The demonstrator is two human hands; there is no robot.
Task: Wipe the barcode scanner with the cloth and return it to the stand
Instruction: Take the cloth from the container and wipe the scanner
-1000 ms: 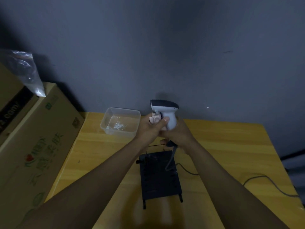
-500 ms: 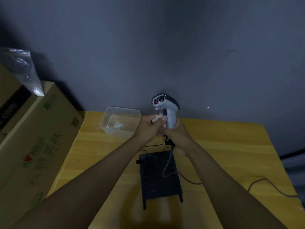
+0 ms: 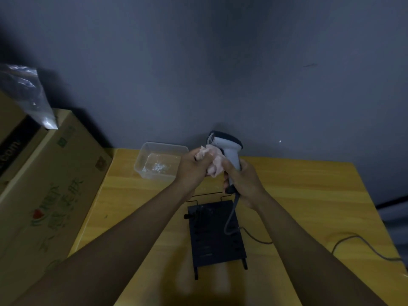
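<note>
The barcode scanner (image 3: 228, 146), white with a dark top, stands upright in the air above the far part of the wooden table (image 3: 309, 195). My right hand (image 3: 241, 182) grips its handle. My left hand (image 3: 193, 167) clutches a crumpled pale pink cloth (image 3: 213, 161) and presses it against the scanner's left side, just under the head. The black stand (image 3: 215, 235) lies flat on the table below my hands, with nothing on it. A grey cable (image 3: 230, 219) hangs from the handle across the stand.
A clear plastic tub (image 3: 154, 162) sits at the table's far left corner. Large cardboard boxes (image 3: 48, 195) stand to the left, a plastic bag (image 3: 28, 96) on top. The cable (image 3: 364, 246) trails over the right of the table. A grey wall rises behind.
The scanner's head has turned, so its red window no longer faces me. More of the cloth shows now, bunched against the scanner's left side. My hands stay at about the same spot.
</note>
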